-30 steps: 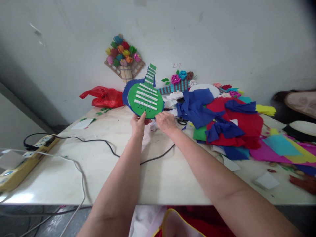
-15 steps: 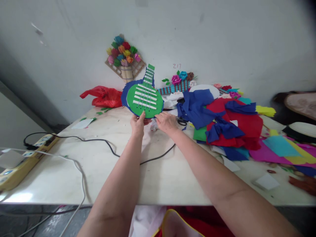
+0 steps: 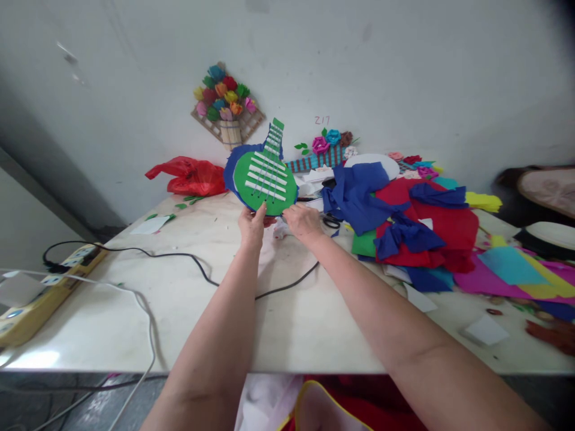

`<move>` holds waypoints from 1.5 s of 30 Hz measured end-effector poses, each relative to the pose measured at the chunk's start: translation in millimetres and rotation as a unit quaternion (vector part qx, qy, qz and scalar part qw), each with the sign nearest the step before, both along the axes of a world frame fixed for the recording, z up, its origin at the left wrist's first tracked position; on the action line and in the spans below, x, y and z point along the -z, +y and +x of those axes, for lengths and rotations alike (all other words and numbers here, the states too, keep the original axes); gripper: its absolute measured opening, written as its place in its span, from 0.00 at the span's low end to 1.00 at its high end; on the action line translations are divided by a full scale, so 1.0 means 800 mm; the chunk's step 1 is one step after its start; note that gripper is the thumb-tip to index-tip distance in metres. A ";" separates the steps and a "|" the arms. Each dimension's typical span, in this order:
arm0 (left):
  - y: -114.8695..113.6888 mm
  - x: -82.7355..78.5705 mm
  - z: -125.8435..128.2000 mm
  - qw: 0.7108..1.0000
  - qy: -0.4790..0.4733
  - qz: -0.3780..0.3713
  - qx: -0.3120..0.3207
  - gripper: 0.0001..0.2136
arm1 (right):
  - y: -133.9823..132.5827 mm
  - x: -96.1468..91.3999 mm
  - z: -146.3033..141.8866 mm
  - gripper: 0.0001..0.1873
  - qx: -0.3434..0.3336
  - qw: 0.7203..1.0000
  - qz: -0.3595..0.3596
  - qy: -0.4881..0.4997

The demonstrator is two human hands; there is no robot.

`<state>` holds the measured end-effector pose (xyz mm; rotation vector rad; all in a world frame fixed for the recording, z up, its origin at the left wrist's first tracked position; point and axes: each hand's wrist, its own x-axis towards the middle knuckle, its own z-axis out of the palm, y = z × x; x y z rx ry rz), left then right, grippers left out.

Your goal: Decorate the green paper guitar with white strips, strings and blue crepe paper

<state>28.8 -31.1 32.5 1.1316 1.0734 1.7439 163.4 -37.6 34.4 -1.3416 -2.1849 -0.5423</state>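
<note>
A toy paper lute (image 3: 263, 170), green-faced with white strips across it and thin strings, is held up above the table with its neck pointing up and slightly right. Blue crepe paper edges its back and left side. My left hand (image 3: 252, 226) grips the bottom edge, thumb on the green face and fingers behind. At the lower right edge, my right hand (image 3: 303, 221) pinches the blue rim between thumb and fingers. Black-handled scissors (image 3: 331, 222) lie on the table just right of my right hand.
Blue crepe paper (image 3: 359, 191) and red crepe paper (image 3: 449, 221) are heaped at the right. A red plastic bag (image 3: 191, 176) sits at the back left. On the left lies a power strip (image 3: 49, 293); its black cable (image 3: 173, 254) crosses the table. Paper tulips (image 3: 224, 96) hang on the wall.
The lute has tilted slightly, its neck and left edge shifting a little to the right. Both hands keep their grip in nearly the same place.
</note>
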 end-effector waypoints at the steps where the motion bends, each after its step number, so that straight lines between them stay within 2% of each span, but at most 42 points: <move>1: 0.000 0.000 0.000 1.000 0.001 0.001 -0.001 0.21 | 0.000 -0.001 0.000 0.13 0.000 1.000 -0.002 -0.006; 7: 0.001 0.001 0.001 1.000 0.010 0.004 -0.003 0.20 | -0.002 -0.003 0.000 0.14 -0.005 0.999 0.005 -0.034; 12: 0.000 0.001 0.002 1.000 0.008 0.017 -0.001 0.19 | -0.003 -0.002 -0.002 0.14 -0.007 0.999 0.021 -0.025; 20: -0.001 0.001 0.002 1.000 0.012 0.015 0.002 0.18 | -0.003 -0.001 -0.003 0.12 0.003 1.000 0.005 0.009; 30: 0.002 0.004 0.001 1.000 0.000 0.018 0.004 0.19 | -0.006 -0.001 -0.004 0.13 -0.005 1.000 0.009 -0.007; 38: -0.001 0.001 0.001 1.000 -0.012 0.002 0.004 0.20 | -0.006 0.001 0.003 0.12 -0.023 0.998 0.011 0.053; 45: 0.000 0.002 -0.001 1.000 -0.026 0.007 0.010 0.21 | -0.009 0.002 0.003 0.16 -0.037 0.997 0.021 0.059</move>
